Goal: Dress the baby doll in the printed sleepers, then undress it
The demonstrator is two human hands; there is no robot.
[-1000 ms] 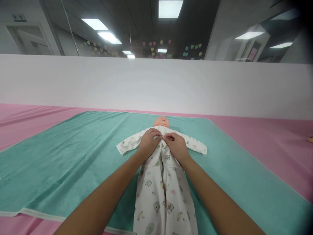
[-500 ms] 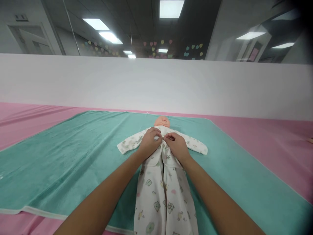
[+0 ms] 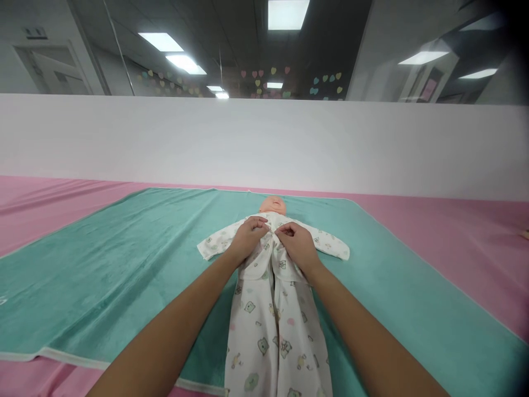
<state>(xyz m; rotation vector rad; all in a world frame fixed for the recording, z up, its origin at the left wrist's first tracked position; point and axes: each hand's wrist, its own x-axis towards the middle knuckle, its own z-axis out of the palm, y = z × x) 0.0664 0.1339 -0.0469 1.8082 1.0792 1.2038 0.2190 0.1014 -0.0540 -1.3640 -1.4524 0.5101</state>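
Observation:
A baby doll (image 3: 273, 205) lies face up on a teal blanket (image 3: 124, 264), dressed in a white romper (image 3: 273, 325) printed with small animals. My left hand (image 3: 247, 238) and my right hand (image 3: 296, 243) meet on the doll's chest just below the neck. Both have their fingers curled and pinched on the romper's front edges at the middle seam. The sleeves spread out flat to either side, and the legs of the romper run toward me between my forearms.
The blanket lies on a pink sheet (image 3: 454, 237) that covers a wide surface. A low white wall (image 3: 264, 143) stands behind it, with glass panes and heart stickers above. A small object shows at the far right edge (image 3: 525, 235).
Both hands stay pinched at the doll's chest and have shifted very slightly toward the neck. The view has barely moved.

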